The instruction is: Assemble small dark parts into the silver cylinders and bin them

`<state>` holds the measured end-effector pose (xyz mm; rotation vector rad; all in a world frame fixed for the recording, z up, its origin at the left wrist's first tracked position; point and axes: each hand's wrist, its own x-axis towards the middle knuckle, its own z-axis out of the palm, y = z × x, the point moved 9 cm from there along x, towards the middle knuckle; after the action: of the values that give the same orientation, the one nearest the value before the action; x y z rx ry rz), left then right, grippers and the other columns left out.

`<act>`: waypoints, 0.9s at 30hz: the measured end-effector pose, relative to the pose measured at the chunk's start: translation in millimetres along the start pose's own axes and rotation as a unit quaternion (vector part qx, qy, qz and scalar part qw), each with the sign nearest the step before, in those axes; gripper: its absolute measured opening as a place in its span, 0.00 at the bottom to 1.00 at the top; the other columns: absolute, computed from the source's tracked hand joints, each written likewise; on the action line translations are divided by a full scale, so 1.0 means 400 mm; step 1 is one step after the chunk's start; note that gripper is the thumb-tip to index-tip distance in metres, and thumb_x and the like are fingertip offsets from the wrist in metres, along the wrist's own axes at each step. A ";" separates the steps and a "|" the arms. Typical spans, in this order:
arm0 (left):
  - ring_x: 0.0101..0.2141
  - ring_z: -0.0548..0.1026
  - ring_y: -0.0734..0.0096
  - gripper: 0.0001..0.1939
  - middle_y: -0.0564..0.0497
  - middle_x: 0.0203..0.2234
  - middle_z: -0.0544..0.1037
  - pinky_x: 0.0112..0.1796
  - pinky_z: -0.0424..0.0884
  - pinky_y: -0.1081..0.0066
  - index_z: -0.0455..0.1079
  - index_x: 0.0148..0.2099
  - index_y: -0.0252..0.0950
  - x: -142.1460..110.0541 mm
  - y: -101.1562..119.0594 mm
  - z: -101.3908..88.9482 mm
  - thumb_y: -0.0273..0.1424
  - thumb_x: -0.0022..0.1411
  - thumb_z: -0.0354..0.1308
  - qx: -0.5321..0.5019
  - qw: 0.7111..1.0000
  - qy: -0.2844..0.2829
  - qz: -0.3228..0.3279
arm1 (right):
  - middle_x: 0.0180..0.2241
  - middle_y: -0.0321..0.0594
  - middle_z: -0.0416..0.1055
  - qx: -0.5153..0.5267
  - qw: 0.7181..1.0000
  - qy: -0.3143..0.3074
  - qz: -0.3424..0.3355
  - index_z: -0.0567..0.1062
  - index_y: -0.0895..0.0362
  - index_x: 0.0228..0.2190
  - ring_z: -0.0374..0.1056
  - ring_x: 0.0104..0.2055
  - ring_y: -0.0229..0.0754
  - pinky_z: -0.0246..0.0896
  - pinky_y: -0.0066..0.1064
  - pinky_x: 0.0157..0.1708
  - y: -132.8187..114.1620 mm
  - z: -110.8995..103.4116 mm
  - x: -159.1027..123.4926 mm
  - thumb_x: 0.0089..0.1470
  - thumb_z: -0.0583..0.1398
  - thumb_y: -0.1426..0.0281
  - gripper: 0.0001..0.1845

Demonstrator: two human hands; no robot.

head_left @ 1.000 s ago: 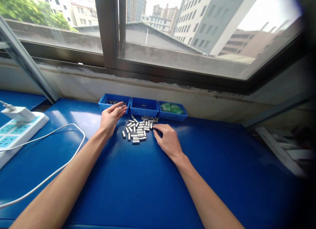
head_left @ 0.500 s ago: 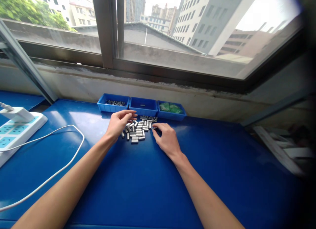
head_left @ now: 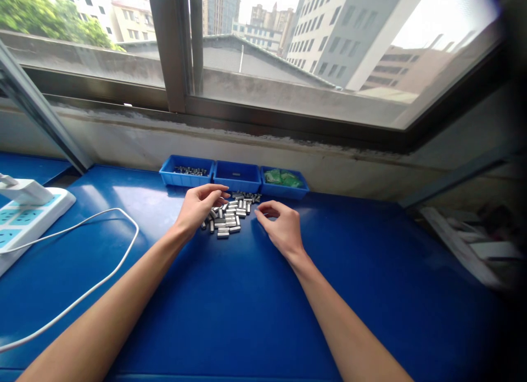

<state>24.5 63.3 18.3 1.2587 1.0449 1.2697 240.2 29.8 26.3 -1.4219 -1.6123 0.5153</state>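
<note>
A heap of short silvery metal bars (head_left: 230, 219) lies on the blue table, between my two hands. My left hand (head_left: 199, 207) hovers over the heap's left side, fingers stretched out and apart from the thumb, with nothing visible in it. Just right of the heap is my right hand (head_left: 282, 224), its thumb and forefinger tips brought together. Whether something tiny is pinched there cannot be made out. Behind the bars lies a cluster of smaller metal pieces (head_left: 251, 197).
Three blue bins stand against the wall: the left bin (head_left: 185, 179) holds small metal parts, the middle bin (head_left: 237, 184) one small bar, the right bin (head_left: 284, 190) green packets (head_left: 285, 177). A power strip (head_left: 57, 206) and white cable (head_left: 102, 281) lie left.
My right hand has shifted slightly away from the heap, its thumb and forefinger tips now closer together. The left hand stays almost still. The view has moved a little.
</note>
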 end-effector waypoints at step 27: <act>0.34 0.79 0.66 0.13 0.44 0.40 0.80 0.36 0.76 0.69 0.79 0.44 0.37 -0.064 0.052 0.123 0.37 0.59 0.64 0.138 0.973 -0.130 0.133 | 0.29 0.34 0.77 0.442 0.865 -0.060 0.230 0.78 0.56 0.26 0.75 0.34 0.37 0.71 0.32 0.44 0.026 0.094 -0.037 0.39 0.74 0.67 0.13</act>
<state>70.1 31.9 40.0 1.7750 0.9041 1.1401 214.0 27.6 -6.4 -1.0302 -0.8666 1.4303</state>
